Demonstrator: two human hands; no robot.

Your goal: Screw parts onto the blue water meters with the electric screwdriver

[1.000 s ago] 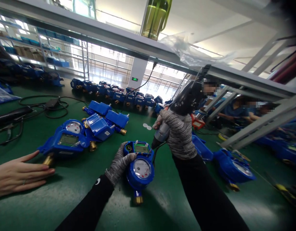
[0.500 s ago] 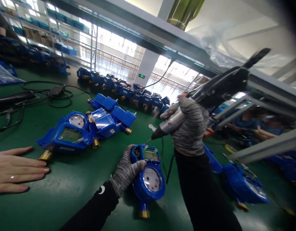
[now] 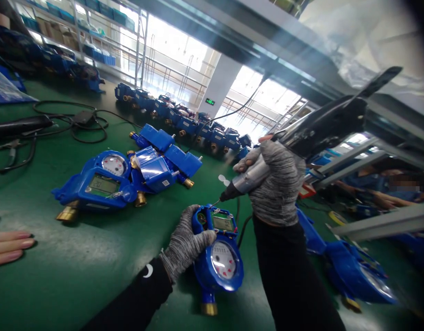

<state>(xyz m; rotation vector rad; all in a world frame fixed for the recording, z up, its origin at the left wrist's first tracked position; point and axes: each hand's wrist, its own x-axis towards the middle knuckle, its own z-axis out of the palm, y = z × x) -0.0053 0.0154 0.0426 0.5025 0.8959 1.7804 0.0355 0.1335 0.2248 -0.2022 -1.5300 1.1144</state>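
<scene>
Blue water meter [image 3: 217,253]: on green bench [image 3: 77,276], 6 o'clock.
Left hand [image 3: 186,241]: gloved, clasped on meter's left side.
Right hand [image 3: 274,179]: fisted round electric screwdriver [image 3: 253,177].
Change: bit lifted off the meter's top toward 12 o'clock; that screw looks driven.

1. One blue water meter [image 3: 219,257] sits under one gloved left hand [image 3: 186,241].
2. One electric screwdriver [image 3: 295,142] is up in one gloved right hand [image 3: 276,181].
3. One bare co-worker's hand [image 3: 8,246] shows at the left edge.
4. Two white discs [image 3: 224,179] lie on the mat.
</scene>
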